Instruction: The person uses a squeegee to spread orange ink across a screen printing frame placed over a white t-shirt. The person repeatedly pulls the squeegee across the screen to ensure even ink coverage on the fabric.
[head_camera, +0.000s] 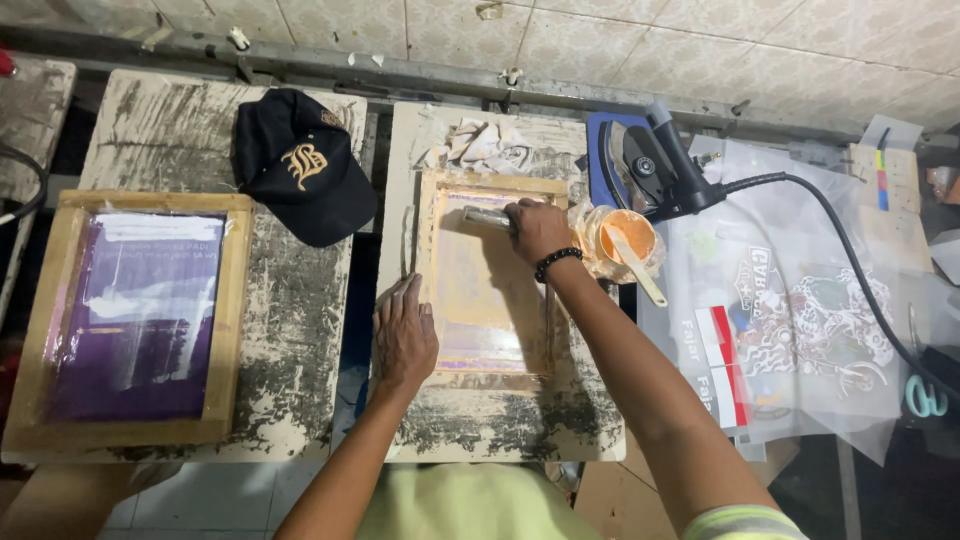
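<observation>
A wooden printing screen frame lies on a paint-stained board in front of me. My left hand presses flat on the frame's left edge, fingers together. At the top of the mesh my right hand grips a squeegee with a metal handle; a dark bead bracelet sits on that wrist. Just right of that hand stands a plastic-wrapped tub of orange ink with a pale stick leaning in it.
A second wooden screen with purple mesh rests on the left board beside a black cap. A black heat gun with a cable lies at the back right. Printed transparent film sheets cover the right table; teal scissors are at the far right.
</observation>
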